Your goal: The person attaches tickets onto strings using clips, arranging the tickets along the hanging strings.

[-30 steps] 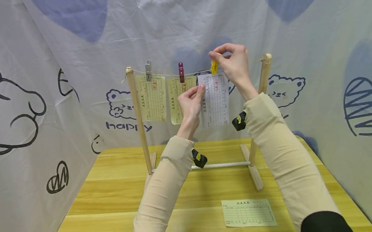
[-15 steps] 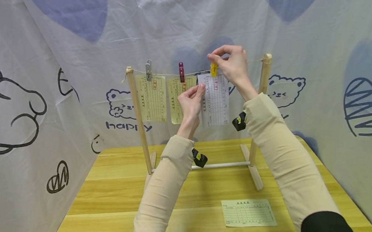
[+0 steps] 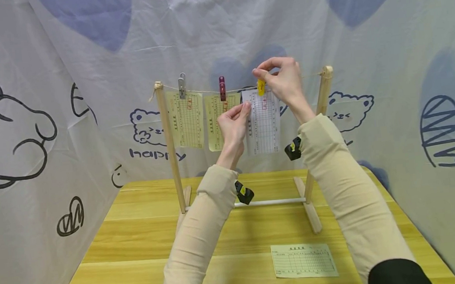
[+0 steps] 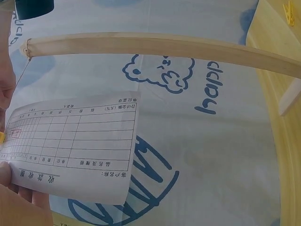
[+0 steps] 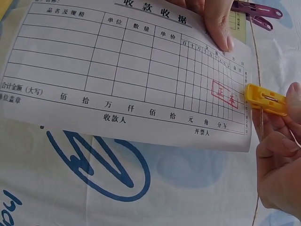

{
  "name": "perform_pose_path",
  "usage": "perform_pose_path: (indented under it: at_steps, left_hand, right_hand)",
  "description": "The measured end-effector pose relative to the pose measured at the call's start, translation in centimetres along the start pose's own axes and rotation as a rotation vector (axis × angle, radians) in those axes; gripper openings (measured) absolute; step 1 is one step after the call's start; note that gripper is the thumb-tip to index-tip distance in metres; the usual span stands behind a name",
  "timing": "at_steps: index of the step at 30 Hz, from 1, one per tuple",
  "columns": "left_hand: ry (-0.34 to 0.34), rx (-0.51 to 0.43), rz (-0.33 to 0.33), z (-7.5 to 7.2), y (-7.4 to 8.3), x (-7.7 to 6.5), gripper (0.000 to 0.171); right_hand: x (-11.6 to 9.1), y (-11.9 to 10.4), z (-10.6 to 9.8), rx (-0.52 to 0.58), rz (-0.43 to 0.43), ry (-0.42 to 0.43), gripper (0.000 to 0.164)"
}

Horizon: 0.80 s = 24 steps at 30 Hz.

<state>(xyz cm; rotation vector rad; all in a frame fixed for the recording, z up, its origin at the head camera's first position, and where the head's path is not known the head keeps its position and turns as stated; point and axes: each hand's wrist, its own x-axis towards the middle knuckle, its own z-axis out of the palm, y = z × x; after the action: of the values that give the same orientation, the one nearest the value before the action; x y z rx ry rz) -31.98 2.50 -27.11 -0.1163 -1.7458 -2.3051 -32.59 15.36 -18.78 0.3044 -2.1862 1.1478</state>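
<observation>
A white printed receipt [image 3: 263, 125] hangs upright at the string [image 5: 255, 42]. My left hand [image 3: 233, 126] pinches its upper left edge between thumb and fingers. My right hand [image 3: 285, 83] pinches a yellow clothespin [image 3: 261, 87] by its handles, and in the right wrist view the clip's nose overlaps the receipt's top edge by the string. To the left, a grey clothespin [image 3: 181, 86] and a dark red clothespin [image 3: 222, 89] hold two yellowish receipts, one of them [image 3: 187, 123] at the far left, the other [image 3: 213, 125] partly behind my left hand.
The string runs between two wooden posts [image 3: 170, 151] of a stand with a white crossbar [image 3: 274, 202]. Another pale green receipt [image 3: 304, 260] lies on the wooden table [image 3: 113, 267]. A second yellow clothespin [image 4: 289, 13] shows on the table in the left wrist view. A patterned cloth hangs behind.
My right hand and the yellow clothespin have shifted slightly left and down onto the white receipt's top edge. My left hand keeps its place on the receipt.
</observation>
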Motion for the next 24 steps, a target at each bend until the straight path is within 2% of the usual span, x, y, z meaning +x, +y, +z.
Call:
perform_pose_path:
  at_steps: [24]
  left_hand:
    - [-0.004,0.012,-0.008,-0.13,-0.03,0.06,0.03]
  right_hand:
    - [0.02,0.03,-0.4,-0.033,0.044,-0.121,0.034]
